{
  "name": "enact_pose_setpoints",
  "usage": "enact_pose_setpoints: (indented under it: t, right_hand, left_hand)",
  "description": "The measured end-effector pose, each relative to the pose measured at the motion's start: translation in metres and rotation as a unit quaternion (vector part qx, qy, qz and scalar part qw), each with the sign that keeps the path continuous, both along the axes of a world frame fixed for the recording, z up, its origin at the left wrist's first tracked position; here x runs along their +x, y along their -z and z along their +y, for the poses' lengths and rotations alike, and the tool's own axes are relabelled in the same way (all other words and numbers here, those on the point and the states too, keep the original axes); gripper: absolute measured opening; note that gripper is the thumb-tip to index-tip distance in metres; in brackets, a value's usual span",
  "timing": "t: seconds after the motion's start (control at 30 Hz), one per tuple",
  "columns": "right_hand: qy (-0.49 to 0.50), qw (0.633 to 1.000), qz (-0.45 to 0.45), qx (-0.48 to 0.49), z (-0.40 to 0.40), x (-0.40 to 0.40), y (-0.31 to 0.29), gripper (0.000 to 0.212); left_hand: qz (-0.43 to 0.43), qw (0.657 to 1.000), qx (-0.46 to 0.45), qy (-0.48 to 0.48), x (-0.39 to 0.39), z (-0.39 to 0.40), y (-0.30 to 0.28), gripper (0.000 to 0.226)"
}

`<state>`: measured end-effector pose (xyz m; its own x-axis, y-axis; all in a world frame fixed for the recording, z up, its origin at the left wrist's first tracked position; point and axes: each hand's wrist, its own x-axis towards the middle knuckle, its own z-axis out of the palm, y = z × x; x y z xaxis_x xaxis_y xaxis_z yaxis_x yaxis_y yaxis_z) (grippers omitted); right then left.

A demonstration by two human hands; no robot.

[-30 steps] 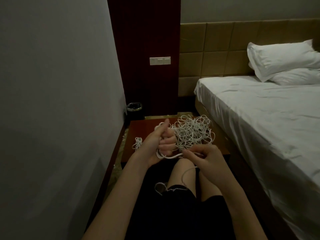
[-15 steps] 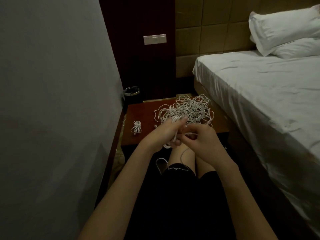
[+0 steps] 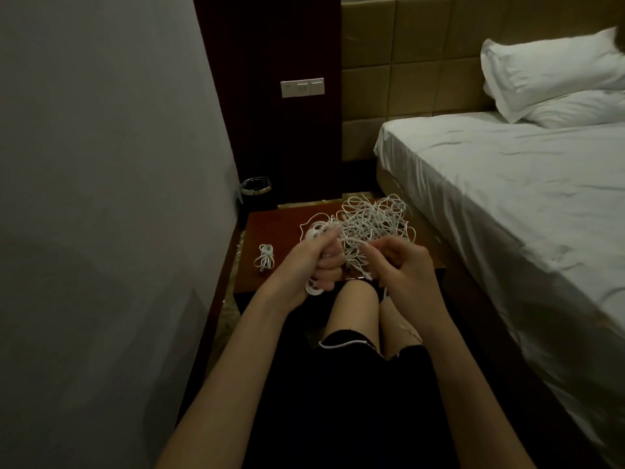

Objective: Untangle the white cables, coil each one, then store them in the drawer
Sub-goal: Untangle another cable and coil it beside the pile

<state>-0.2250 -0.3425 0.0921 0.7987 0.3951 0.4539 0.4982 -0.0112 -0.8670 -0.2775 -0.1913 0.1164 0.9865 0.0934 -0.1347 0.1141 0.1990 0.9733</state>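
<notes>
Head view: the left hand (image 3: 316,265) is clenched around a half-made coil (image 3: 314,290) — the tangle (image 3: 368,225) lies just beyond it, nearer the right hand (image 3: 402,269), which pinches a strand.

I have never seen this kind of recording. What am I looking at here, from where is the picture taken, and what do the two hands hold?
No machine here: a person wears a camera on the head, looking down at their own bare hands. The left hand grips a partly wound coil of white cable. The right hand pinches a strand from the tangled pile of white cables, which lies on a dark red low table. One finished small coil lies there too. A bed stands at the right.
</notes>
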Motion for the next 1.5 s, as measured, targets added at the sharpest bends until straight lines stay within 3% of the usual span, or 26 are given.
enact_pose_setpoints:
  t: [0.13,0.27,0.4,0.47,0.67,0.77,0.9,1.07,1.23,1.5]
  right_hand:
    - [-0.018,0.999,0.021,0.043,0.003,-0.007,-0.004,0.017]
    - [-0.034,0.999,-0.015,-0.007,0.009,-0.016,-0.003,0.019]
    - [-0.034,0.998,-0.020,-0.048,0.018,-0.018,0.003,0.017]
    - [-0.039,0.998,-0.018,-0.041,0.019,-0.020,0.001,0.015]
    - [-0.026,0.999,-0.017,-0.012,0.013,-0.020,-0.007,0.010]
    - [-0.052,0.997,-0.020,-0.052,0.017,-0.024,-0.005,0.011]
    - [-0.076,0.992,-0.017,-0.100,0.022,-0.025,0.002,0.012]
    - [-0.119,0.991,0.017,-0.056,0.009,-0.019,-0.010,0.011]
    - [-0.174,0.978,0.053,-0.099,-0.003,-0.014,-0.014,0.008]
    - [-0.153,0.965,-0.008,-0.214,-0.004,-0.010,-0.012,0.007]
  left_hand:
    - [-0.065,0.993,-0.003,-0.099,0.004,0.001,-0.001,0.045]
    - [-0.080,0.992,0.060,-0.072,0.007,-0.018,0.003,0.041]
    - [-0.087,0.987,0.085,-0.109,0.011,-0.028,0.008,0.035]
    - [-0.099,0.984,0.078,-0.124,0.012,-0.026,0.010,0.042]
    - [-0.090,0.981,-0.093,-0.147,0.017,-0.016,0.004,0.040]
    - [-0.083,0.960,-0.231,-0.136,0.018,-0.018,0.002,0.037]
    - [-0.071,0.929,-0.332,-0.147,0.017,-0.016,0.002,0.044]
    - [-0.073,0.897,-0.418,-0.127,0.013,0.000,0.001,0.053]
    - [-0.054,0.922,-0.381,-0.033,0.009,0.012,-0.001,0.057]
    - [-0.002,0.981,-0.192,0.011,0.006,0.001,-0.003,0.049]
